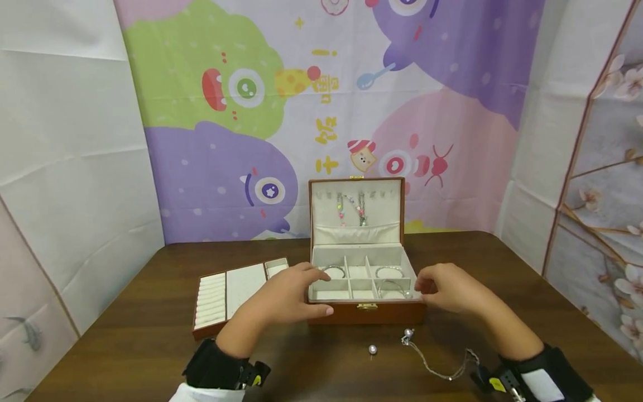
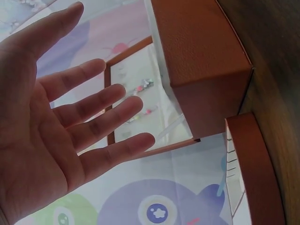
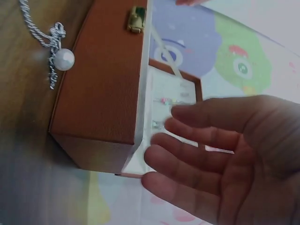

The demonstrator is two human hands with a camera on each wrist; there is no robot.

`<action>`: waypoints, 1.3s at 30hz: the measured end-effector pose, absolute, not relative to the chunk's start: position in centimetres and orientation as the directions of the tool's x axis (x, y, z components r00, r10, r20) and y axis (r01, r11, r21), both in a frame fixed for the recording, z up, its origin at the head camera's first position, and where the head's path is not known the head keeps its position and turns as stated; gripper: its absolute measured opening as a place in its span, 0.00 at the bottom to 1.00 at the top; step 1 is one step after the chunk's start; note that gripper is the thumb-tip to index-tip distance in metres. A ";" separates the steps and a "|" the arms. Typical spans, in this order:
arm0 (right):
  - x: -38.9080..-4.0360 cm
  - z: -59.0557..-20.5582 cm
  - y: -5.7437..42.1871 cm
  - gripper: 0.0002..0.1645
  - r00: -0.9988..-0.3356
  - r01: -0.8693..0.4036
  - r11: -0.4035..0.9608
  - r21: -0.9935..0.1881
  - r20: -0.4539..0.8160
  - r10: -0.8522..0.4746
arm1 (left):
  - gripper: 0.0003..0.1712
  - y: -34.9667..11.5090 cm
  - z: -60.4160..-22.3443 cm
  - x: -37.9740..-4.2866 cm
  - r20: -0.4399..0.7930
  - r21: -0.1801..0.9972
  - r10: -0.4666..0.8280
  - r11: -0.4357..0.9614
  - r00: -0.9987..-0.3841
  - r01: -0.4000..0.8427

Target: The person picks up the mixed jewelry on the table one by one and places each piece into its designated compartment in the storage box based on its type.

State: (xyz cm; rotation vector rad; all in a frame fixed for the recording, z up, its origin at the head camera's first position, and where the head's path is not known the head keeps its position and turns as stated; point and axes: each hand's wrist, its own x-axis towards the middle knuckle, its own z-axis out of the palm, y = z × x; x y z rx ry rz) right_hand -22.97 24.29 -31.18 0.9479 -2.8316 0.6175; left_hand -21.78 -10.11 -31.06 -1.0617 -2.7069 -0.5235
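Note:
A brown jewelry box (image 1: 366,314) stands with its lid raised and its pale divided inside showing. Silver bangles lie in the back left, back right and front right compartments, one being the back right bangle (image 1: 389,267). My left hand (image 1: 283,296) hovers by the box's left front, fingers spread and nothing held. Beside the right wall, my right hand (image 1: 452,287) has loosely bent fingers; the right wrist view shows nothing in them. Colorful beaded jewelry (image 1: 360,209) hangs inside the lid.
A lift-out jewelry tray (image 1: 246,285) with ring rolls sits left of the box. In front lie a pearl stud-like piece (image 1: 373,349) and a silver chain necklace (image 1: 432,371) with a pearl (image 3: 64,59). A cartoon curtain (image 1: 226,167) hangs behind the table.

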 end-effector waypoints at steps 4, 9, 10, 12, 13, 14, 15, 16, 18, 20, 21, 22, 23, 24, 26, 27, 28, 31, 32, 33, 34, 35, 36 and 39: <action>-22.3 -31.8 24.3 0.09 -0.725 -0.663 0.651 -0.369 0.097 -0.682 | 0.29 -10.0 -31.0 -21.7 0.294 0.276 0.646 0.648 -0.704 0.710; -21.6 -33.0 23.7 0.11 -0.695 -0.604 0.648 -0.464 -0.091 -0.713 | 0.27 -9.8 -31.2 -21.7 0.276 0.303 0.676 0.613 -0.683 0.729; -21.4 -33.2 23.5 0.11 -0.703 -0.579 0.666 -0.471 -0.126 -0.700 | 0.27 -9.8 -31.2 -21.7 0.275 0.303 0.678 0.612 -0.682 0.731; -21.2 -33.5 23.2 0.12 -0.721 -0.531 0.702 -0.474 -0.182 -0.668 | 0.27 -9.7 -31.3 -21.7 0.280 0.300 0.682 0.606 -0.676 0.736; -21.1 -33.7 23.1 0.12 -0.728 -0.509 0.716 -0.478 -0.204 -0.654 | 0.26 -9.6 -31.3 -21.7 0.284 0.296 0.683 0.605 -0.673 0.739; -21.0 -33.8 23.0 0.13 -0.736 -0.493 0.729 -0.476 -0.219 -0.641 | 0.26 -9.6 -31.3 -21.7 0.286 0.293 0.687 0.601 -0.668 0.743; -21.0 -34.0 22.8 0.13 -0.740 -0.489 0.737 -0.467 -0.226 -0.634 | 0.25 -9.6 -31.2 -21.7 0.288 0.291 0.691 0.597 -0.664 0.748; -20.9 -34.1 22.7 0.13 -0.742 -0.490 0.743 -0.457 -0.228 -0.630 | 0.24 -9.5 -31.2 -21.7 0.288 0.290 0.695 0.592 -0.658 0.752; -20.9 -34.5 22.5 0.15 -0.746 -0.499 0.748 -0.436 -0.223 -0.628 | 0.22 -9.5 -31.2 -21.7 0.290 0.287 0.706 0.580 -0.646 0.763; -20.8 -34.8 22.2 0.16 -0.746 -0.515 0.750 -0.414 -0.215 -0.631 | 0.20 -9.4 -31.2 -21.7 0.285 0.288 0.714 0.572 -0.639 0.768; -20.8 -34.9 22.1 0.17 -0.744 -0.527 0.749 -0.401 -0.207 -0.635 | 0.20 -9.4 -31.2 -21.7 0.284 0.289 0.717 0.569 -0.637 0.770; -20.8 -35.0 22.0 0.17 -0.743 -0.537 0.748 -0.389 -0.201 -0.638 | 0.19 -9.4 -31.2 -21.7 0.284 0.290 0.719 0.566 -0.634 0.772; -20.8 -35.1 21.9 0.18 -0.742 -0.545 0.746 -0.382 -0.194 -0.641 | 0.19 -9.4 -31.2 -21.7 0.281 0.292 0.719 0.567 -0.636 0.770; -20.8 -35.1 21.8 0.18 -0.742 -0.551 0.745 -0.374 -0.189 -0.644 | 0.19 -9.4 -31.1 -21.7 0.275 0.297 0.717 0.571 -0.641 0.766; -20.8 -35.1 21.6 0.19 -0.742 -0.560 0.744 -0.365 -0.179 -0.646 | 0.19 -9.4 -31.1 -21.6 0.266 0.302 0.713 0.578 -0.649 0.758; -20.8 -35.1 21.6 0.19 -0.743 -0.560 0.744 -0.364 -0.175 -0.646 | 0.19 -9.4 -31.0 -21.7 0.264 0.302 0.712 0.580 -0.651 0.757; -20.8 -35.0 21.5 0.19 -0.743 -0.562 0.742 -0.365 -0.171 -0.647 | 0.19 -9.4 -31.0 -21.7 0.262 0.302 0.711 0.582 -0.653 0.755; -20.8 -34.9 21.4 0.19 -0.749 -0.560 0.745 -0.363 -0.162 -0.642 | 0.19 -9.4 -31.0 -21.7 0.259 0.301 0.712 0.583 -0.653 0.755; -20.8 -34.9 21.3 0.19 -0.751 -0.558 0.748 -0.360 -0.164 -0.639 | 0.18 -9.4 -31.1 -21.7 0.260 0.298 0.715 0.580 -0.649 0.758; -20.8 -34.9 21.3 0.18 -0.752 -0.558 0.750 -0.355 -0.167 -0.638 | 0.18 -9.4 -31.1 -21.7 0.262 0.295 0.718 0.577 -0.645 0.762; -20.8 -34.9 21.3 0.18 -0.752 -0.560 0.753 -0.347 -0.169 -0.637 | 0.18 -9.4 -31.1 -21.7 0.261 0.295 0.720 0.575 -0.643 0.763; -20.8 -34.9 21.3 0.17 -0.753 -0.558 0.756 -0.342 -0.175 -0.635 | 0.18 -9.4 -31.1 -21.7 0.261 0.293 0.722 0.574 -0.641 0.765; -20.8 -34.9 21.3 0.17 -0.753 -0.557 0.759 -0.338 -0.181 -0.633 | 0.18 -9.4 -31.1 -21.7 0.261 0.290 0.723 0.573 -0.640 0.766; -21.0 -34.8 21.4 0.16 -0.745 -0.571 0.749 -0.336 -0.170 -0.645 | 0.17 -9.5 -31.1 -21.6 0.269 0.280 0.721 0.576 -0.639 0.768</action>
